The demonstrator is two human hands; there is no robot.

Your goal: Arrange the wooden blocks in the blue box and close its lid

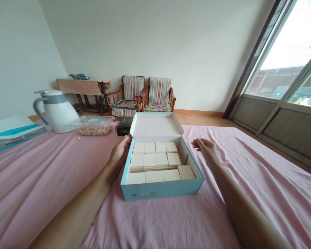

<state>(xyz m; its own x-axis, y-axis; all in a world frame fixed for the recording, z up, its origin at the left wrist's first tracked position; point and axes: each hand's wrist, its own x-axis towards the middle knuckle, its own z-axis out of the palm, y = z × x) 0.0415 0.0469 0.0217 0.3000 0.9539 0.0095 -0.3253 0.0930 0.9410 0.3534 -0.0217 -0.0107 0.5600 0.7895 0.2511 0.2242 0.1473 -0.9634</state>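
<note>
A light blue cardboard box [162, 189] lies before me with its lid [157, 123] folded back and its white inside showing. Rows of small cream-coloured square cards or tiles [155, 160] are stacked inside, their exact kind unclear. Along the box's left wall is my left hand [119, 150], its fingers stretched toward the lid hinge and partly hidden; whether it presses on the wall I cannot tell. To the right, apart from the box, my right hand [206, 147] hovers above the cloth, fingers loosely bent and nothing visible in them.
A pink cloth [75, 173] covers the table. At the back left stand a white and grey jug [59, 112], a clear tub of nuts [95, 129], a small black box [123, 129] and a white and blue packet [15, 133]. Two wooden chairs [158, 90] stand beyond.
</note>
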